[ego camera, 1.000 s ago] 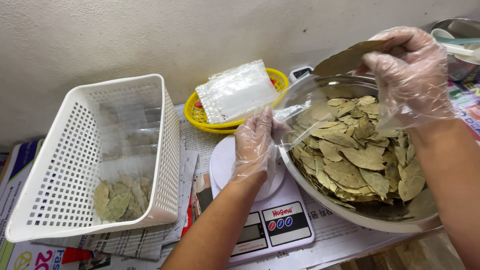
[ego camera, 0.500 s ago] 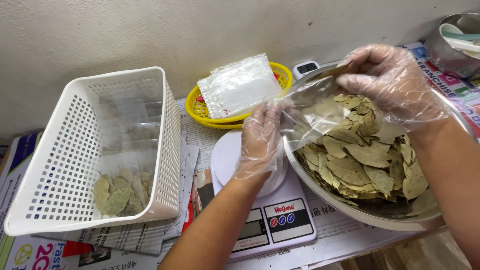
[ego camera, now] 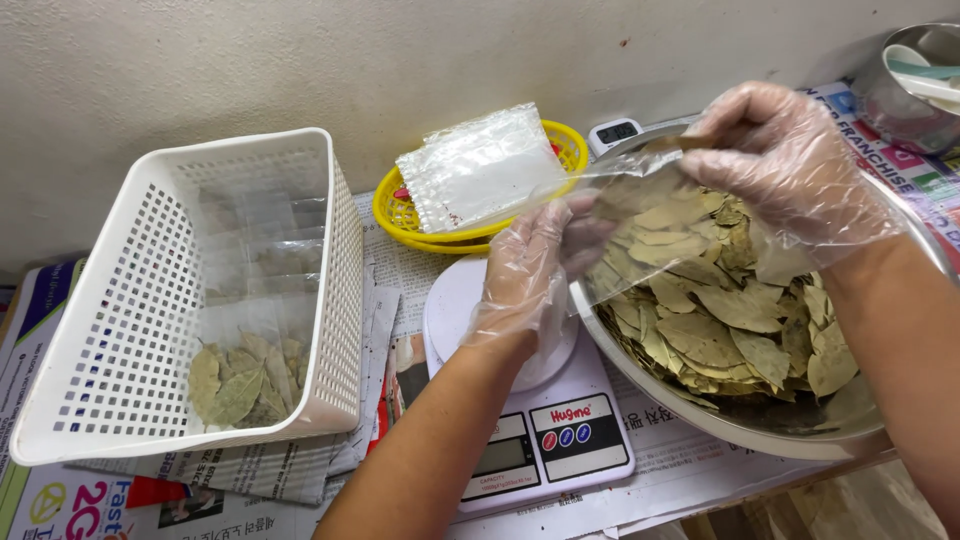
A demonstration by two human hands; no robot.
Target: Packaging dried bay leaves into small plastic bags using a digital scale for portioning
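Clear plastic pouch [ego camera: 640, 205], light, limp, likely slippery: gloved left hand [ego camera: 530, 275] pinches its mouth, gloved right hand [ego camera: 780, 160] clamps a brittle dried bay leaf [ego camera: 700, 140] at its opening, over the steel bowl [ego camera: 800, 430].

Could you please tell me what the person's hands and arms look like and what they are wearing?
Both the left hand and the right hand wear thin, loose, crinkled see-through plastic gloves ending near the wrists. The forearms are bare, with no sleeves, watch or jewellery showing.

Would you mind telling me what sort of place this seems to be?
Probably a small home or shop packing bench: a digital kitchen scale, a steel bowl of dried leaves, and a white basket on spread newspaper.
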